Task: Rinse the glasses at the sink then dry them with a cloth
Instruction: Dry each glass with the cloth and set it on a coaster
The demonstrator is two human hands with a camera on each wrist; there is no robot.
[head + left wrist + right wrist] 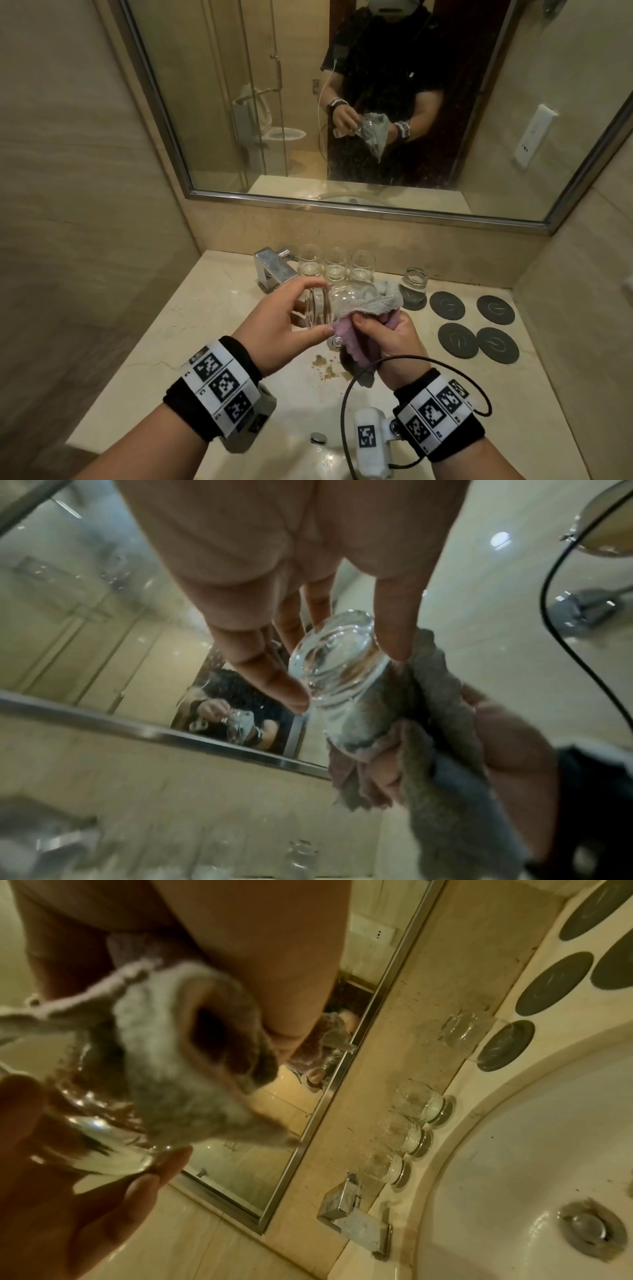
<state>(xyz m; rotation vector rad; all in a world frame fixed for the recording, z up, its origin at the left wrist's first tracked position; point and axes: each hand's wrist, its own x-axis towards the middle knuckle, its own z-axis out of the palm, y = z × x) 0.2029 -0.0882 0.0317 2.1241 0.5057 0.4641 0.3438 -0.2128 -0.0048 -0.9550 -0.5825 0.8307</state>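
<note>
A clear glass (334,303) lies on its side in the air above the sink. My left hand (313,308) pinches its thick base (342,664) between thumb and fingertips. A grey and pink cloth (373,301) is wrapped over the glass's mouth end, and my right hand (383,329) grips the bunched cloth there. In the right wrist view the cloth (192,1056) covers most of the glass (103,1123). Three more glasses (335,263) stand upright in a row behind the tap. Another glass (415,286) stands on a dark coaster.
A chrome tap (274,270) stands at the back left of the marble counter (205,308). Several dark round coasters (479,325) lie on the right. The white basin (531,1150) with its drain plug (587,1229) lies below my hands. A mirror (342,102) covers the wall.
</note>
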